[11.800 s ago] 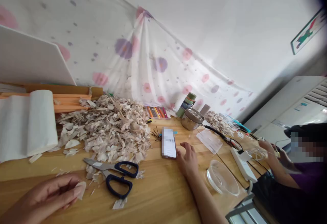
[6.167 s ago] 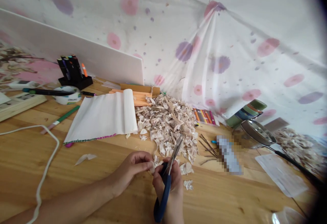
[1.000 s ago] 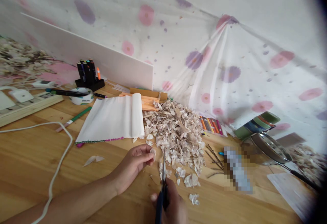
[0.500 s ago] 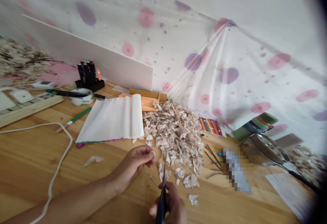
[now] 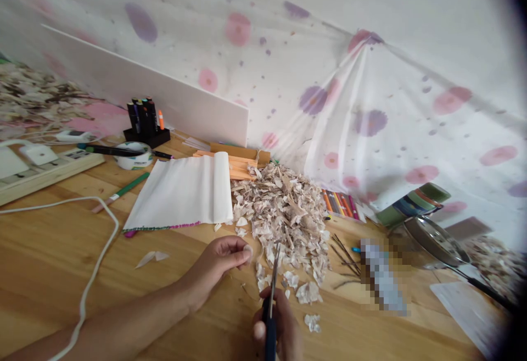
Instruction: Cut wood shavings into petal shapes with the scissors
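Over the near side of the table [image 5: 358, 328], the left hand [image 5: 218, 259] tightly pinches a pale flake [image 5: 247, 249] and the right hand [image 5: 287, 325] wraps the scissors [image 5: 274, 279], so cutting so small a piece could nick a fingertip.

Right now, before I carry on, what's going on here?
A person's left hand pinches a small pale flake at its fingertips. The right hand holds dark-handled scissors, blades pointing toward a heap of pale flakes, apart from the held one. A white roll lies partly unrolled left of the heap.
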### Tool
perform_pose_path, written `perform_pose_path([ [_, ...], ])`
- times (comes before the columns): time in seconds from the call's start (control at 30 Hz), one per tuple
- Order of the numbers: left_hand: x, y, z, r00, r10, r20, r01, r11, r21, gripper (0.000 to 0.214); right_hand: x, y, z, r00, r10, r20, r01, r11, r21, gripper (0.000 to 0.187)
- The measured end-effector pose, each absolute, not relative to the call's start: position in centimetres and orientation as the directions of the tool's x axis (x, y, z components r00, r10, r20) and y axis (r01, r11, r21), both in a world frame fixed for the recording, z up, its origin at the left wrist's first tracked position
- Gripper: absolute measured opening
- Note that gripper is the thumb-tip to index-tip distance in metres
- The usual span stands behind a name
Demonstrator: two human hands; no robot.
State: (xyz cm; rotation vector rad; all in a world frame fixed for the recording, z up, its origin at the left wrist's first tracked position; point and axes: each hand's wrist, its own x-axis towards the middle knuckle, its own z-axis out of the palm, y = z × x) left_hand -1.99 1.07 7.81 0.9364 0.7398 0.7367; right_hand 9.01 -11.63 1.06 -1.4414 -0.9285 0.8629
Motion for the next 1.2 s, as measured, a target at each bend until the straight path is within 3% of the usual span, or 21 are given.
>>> perform_pose_path([
  [0.2, -2.1, 1.3, 7.5, 0.549, 0.811, -0.204, -0.216, 0.373, 0.902, 0.021, 7.9, -11.7, 0.6, 0.285, 0.956, -0.063, -0.127, -0.028, -0.992, 0.056],
  [0.43, -2.0, 1.5, 7.5, 0.563, 0.808, -0.174, -0.179, 0.325, 0.928, 0.021, 8.0, -11.7, -0.3, 0.242, 0.970, -0.029, -0.027, -0.023, -0.999, 0.053],
  [0.97, -2.0, 1.6, 7.5, 0.630, 0.758, -0.168, -0.092, 0.288, 0.953, 0.023, 7.7, -11.3, 1.3, 0.211, 0.973, -0.089, -0.129, -0.063, -0.990, 0.059],
  [1.1, -2.0, 1.7, 7.6, 0.624, 0.762, -0.171, -0.075, 0.276, 0.958, 0.021, 8.3, -11.6, 1.1, 0.245, 0.964, -0.102, -0.014, -0.102, -0.995, 0.066],
  [1.2, -2.0, 1.6, 7.6, 0.609, 0.773, -0.178, -0.062, 0.270, 0.961, 0.019, 10.2, -11.6, 2.5, 0.454, 0.890, -0.045, 0.304, -0.202, -0.931, 0.058],
])
